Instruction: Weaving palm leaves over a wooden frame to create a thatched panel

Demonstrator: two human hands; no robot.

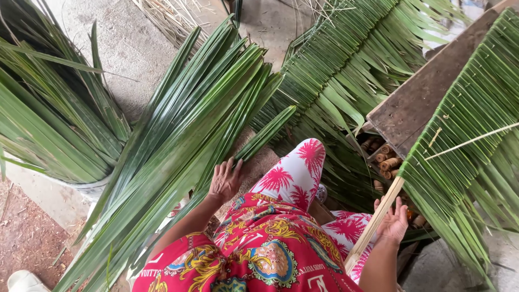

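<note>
A: Head view, left to right: a big sheaf of long green palm leaves [178,135] slants across the concrete floor [130,48], its upper tips toward the floor's far edge, its lower end near your left side. Your left hand [225,179] sits at the sheaf's right edge, fingers [219,167] loosely spread and curling onto one narrow leaf [265,135].

B: Has it closed on that leaf?

A: I cannot tell; the fingertips touch the blade, but no pinch shows. To do this well, I'd judge you should take a single leaf low on its length, thumb under and fingers over, and slide it out along the grain so its neighbours stay lying straight.

B: And the other side?

A: Your right hand [392,221] is open, palm up, fingers fanned, with a pale wooden slat [378,216] running just beside the palm. The slat carries a stitched panel of folded leaves [470,135], which hangs over a dark plank [427,92] toward the floor's right edge. The slat touches or nearly touches the heel of the hand; the fingers don't wrap it. Steady it before you feed anything in.
</note>
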